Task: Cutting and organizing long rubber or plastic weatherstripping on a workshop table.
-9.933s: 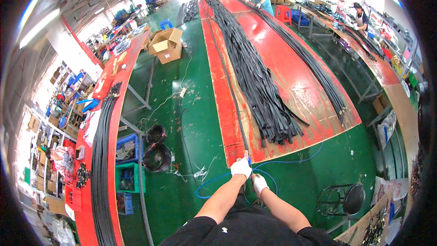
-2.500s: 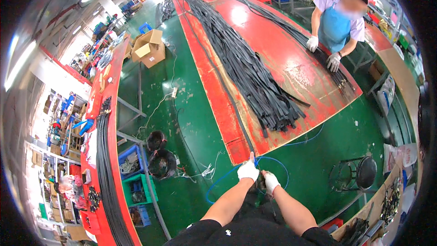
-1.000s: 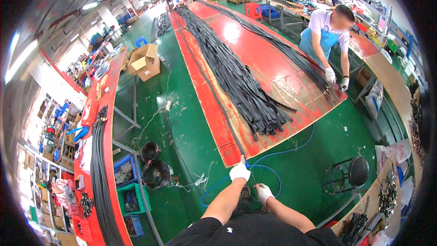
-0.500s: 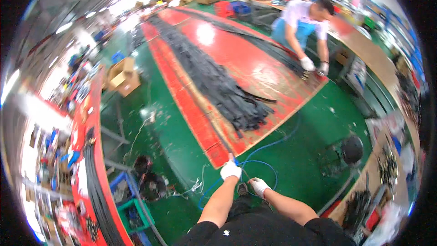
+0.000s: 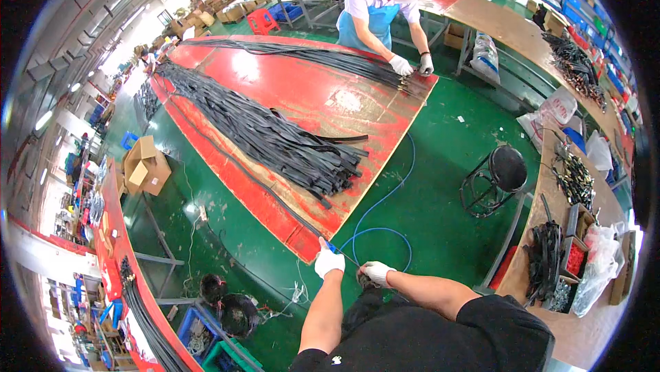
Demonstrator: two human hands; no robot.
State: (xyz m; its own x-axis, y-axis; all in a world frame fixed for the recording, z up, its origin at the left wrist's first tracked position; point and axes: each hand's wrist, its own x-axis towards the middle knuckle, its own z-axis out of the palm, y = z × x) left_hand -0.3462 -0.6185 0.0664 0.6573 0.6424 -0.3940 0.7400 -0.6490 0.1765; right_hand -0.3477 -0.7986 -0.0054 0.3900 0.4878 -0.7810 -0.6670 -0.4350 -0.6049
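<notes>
My left hand (image 5: 328, 262), in a white glove, is closed on the end of a long thin black strap (image 5: 261, 190) that runs along the near edge of the red table (image 5: 302, 100). A small blue piece shows at its fingertips by the table's corner. My right hand (image 5: 377, 272), also gloved, sits just to the right, closed around a small dark tool that I cannot make out clearly. A thin dark line joins the two hands. A thick pile of black straps (image 5: 289, 145) lies down the middle of the table.
A blue hose (image 5: 385, 231) loops on the green floor beside my hands. A black stool (image 5: 498, 172) stands to the right. A co-worker in a blue apron (image 5: 385, 7) handles straps at the table's far corner. A cluttered workbench (image 5: 570, 186) stands at right, cardboard boxes (image 5: 144, 169) at left.
The view has swung left and pulled back. The co-worker has stayed at the table's far corner. My hands remain together at the near corner, gripping as before.
</notes>
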